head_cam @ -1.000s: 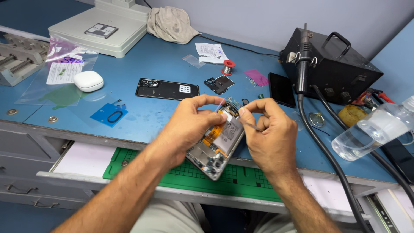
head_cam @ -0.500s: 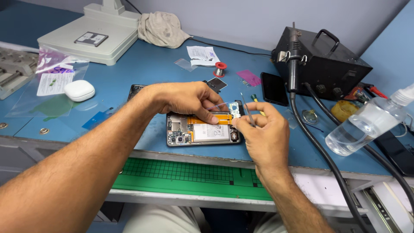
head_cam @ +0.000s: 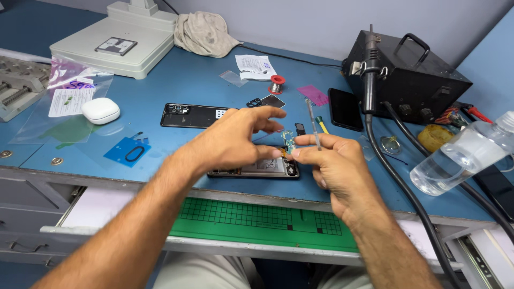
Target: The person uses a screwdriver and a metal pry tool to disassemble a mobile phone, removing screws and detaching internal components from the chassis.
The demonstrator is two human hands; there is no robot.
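An opened black phone lies flat on the blue bench with its battery and insides showing. My left hand hovers over its left part, fingers spread and holding nothing. My right hand is just right of the phone, pinching thin metal tweezers that point up and away. A small green circuit board sits at my right fingertips, lifted above the phone's top end. My left fingertips are close to that board, without touching it.
A black back cover and a second dark phone lie behind. The black hot-air station with its hose is on the right, beside a clear plastic bottle. A green cutting mat lies on the open drawer, and a white earbud case at left.
The phone went from held up in both hands to lying flat on the bench. My right hand has lifted the small board off it, and my left hand has let go and spread.
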